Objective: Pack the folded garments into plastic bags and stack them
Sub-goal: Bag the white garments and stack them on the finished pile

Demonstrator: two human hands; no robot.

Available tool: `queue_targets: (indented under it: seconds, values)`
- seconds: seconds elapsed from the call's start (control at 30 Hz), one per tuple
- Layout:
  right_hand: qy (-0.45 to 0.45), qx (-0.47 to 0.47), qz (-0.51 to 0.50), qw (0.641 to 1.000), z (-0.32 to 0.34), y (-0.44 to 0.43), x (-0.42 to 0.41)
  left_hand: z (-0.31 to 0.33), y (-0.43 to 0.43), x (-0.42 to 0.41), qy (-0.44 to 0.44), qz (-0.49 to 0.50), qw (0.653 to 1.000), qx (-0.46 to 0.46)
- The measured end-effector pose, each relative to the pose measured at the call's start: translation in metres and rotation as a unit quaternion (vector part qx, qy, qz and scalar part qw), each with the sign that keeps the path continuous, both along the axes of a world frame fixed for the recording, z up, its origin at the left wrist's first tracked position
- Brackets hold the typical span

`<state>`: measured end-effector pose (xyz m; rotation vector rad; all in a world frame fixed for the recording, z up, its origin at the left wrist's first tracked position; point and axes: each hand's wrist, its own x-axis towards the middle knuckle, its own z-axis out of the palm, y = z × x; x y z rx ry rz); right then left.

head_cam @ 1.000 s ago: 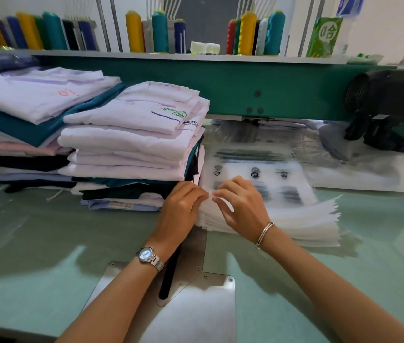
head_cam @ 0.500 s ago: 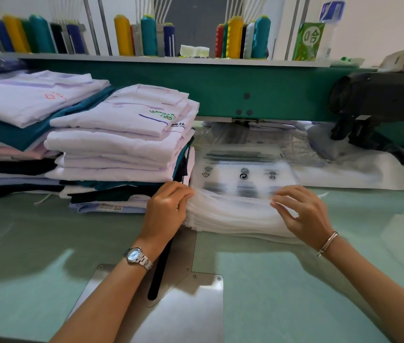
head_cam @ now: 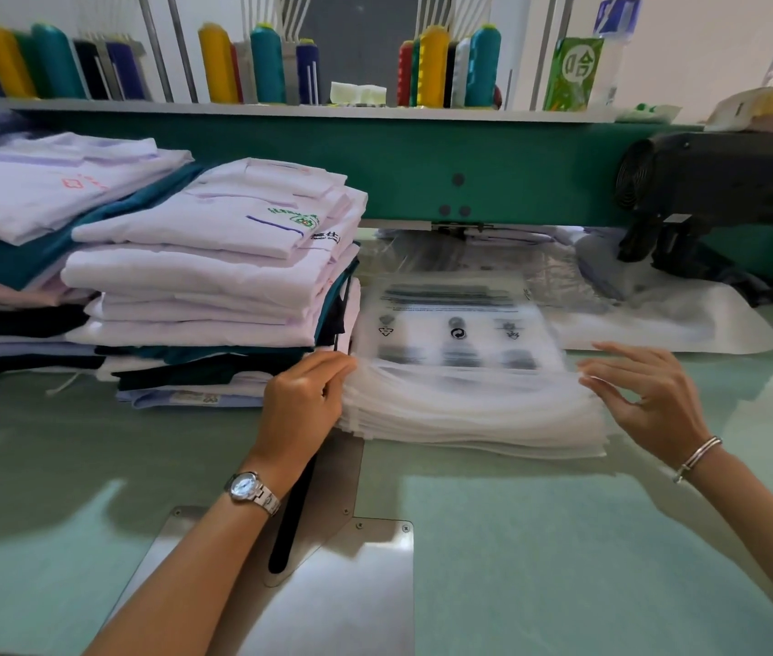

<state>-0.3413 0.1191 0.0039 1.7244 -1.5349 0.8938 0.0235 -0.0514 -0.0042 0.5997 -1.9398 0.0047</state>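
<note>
Left hand (head_cam: 301, 395) is pinching the plastic bag stack (head_cam: 460, 409) at its left edge, against folded shirts (head_cam: 214, 277); right hand (head_cam: 650, 400), fingers straight, is touching the right edge.

Bright, even light, soft shadows on the table (head_cam: 564, 537), bowed edges, right hand (head_cam: 650, 395) slightly blurred.

Left hand (head_cam: 301, 395) pinches stacked plastic bags (head_cam: 460, 409); right hand (head_cam: 650, 395) touches them.

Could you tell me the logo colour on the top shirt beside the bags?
Green logo, best in the head view.
</note>
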Motion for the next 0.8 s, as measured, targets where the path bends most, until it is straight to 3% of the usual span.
queue_targets:
  seconds: [0.33, 0.5, 0.6, 0.7, 0.8]
  values:
    - [-0.095, 0.026, 0.003, 0.995, -0.006, 0.017, -0.013, -0.004, -0.010, 0.003, 0.046, 0.004, 0.998, 0.034]
    - [0.001, 0.073, -0.026, 0.997, 0.019, 0.019, -0.007, -0.006, -0.007, 0.000, 0.056, 0.015, 0.998, 0.035]
    - [-0.029, 0.063, 0.014, 0.998, 0.035, 0.003, 0.021, -0.005, -0.006, 0.000, 0.060, 0.029, 0.997, 0.027]
    - [-0.111, 0.142, 0.106, 0.978, 0.040, -0.022, 0.062, -0.003, -0.005, 0.000, 0.056, 0.040, 0.997, 0.018]
    - [-0.153, 0.254, 0.129, 0.946, 0.039, -0.046, 0.089, -0.002, -0.005, 0.002, 0.055, 0.046, 0.997, 0.017]
